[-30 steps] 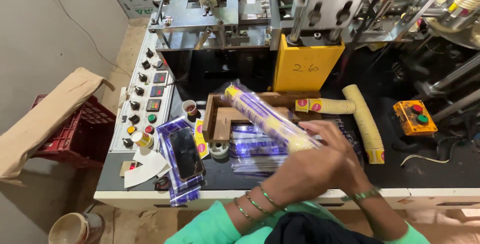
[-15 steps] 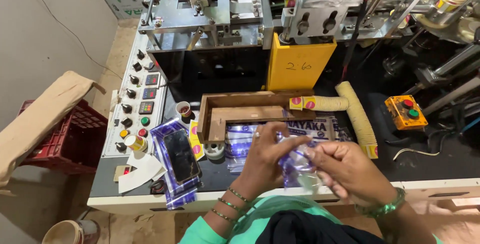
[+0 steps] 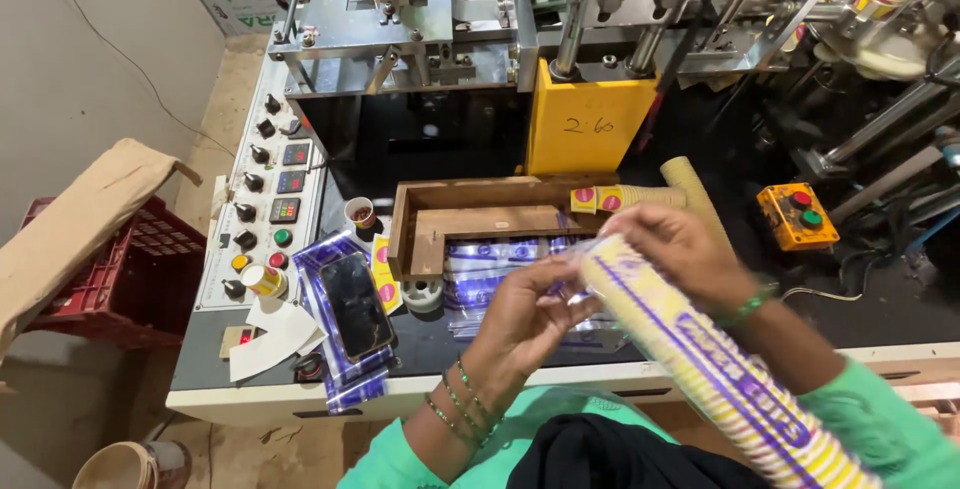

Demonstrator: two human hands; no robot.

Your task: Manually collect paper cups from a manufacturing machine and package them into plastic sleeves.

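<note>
The right hand (image 3: pixel 680 249) has its grip closed around the upper end of a long sleeve of stacked paper cups (image 3: pixel 700 359), wrapped in clear plastic with purple print; the sleeve slants from that hand down toward the lower right edge of the view, over the person's lap. The left hand (image 3: pixel 525 314) meets the same end from the other side, its fingers (image 3: pixel 565 294) narrowed to a pinch on the plastic wrap near the sleeve's top. Both hands are blurred, so exactly how the fingertips sit cannot be told.

Below the hands lies the dark bench (image 3: pixel 440 339) of a cup-forming machine, with a pale front edge. On it sit a shallow wooden tray (image 3: pixel 480 219), a pile of flat purple-printed plastic bags (image 3: pixel 490 269) just in front of the tray, and a dark phone (image 3: pixel 352 301) resting on more of the same plastic. One small paper cup (image 3: pixel 360 213) stands left of the tray, and a second cup (image 3: pixel 262 279) lies on the grey control panel (image 3: pixel 262 209) of knobs and buttons. A yellow housing (image 3: pixel 590 129) rises behind the tray. An orange switch box (image 3: pixel 797 215) with two buttons, one red and one green, sits to the right. On the floor at left are one red crate (image 3: pixel 130 274) and one bucket (image 3: pixel 125 467).
</note>
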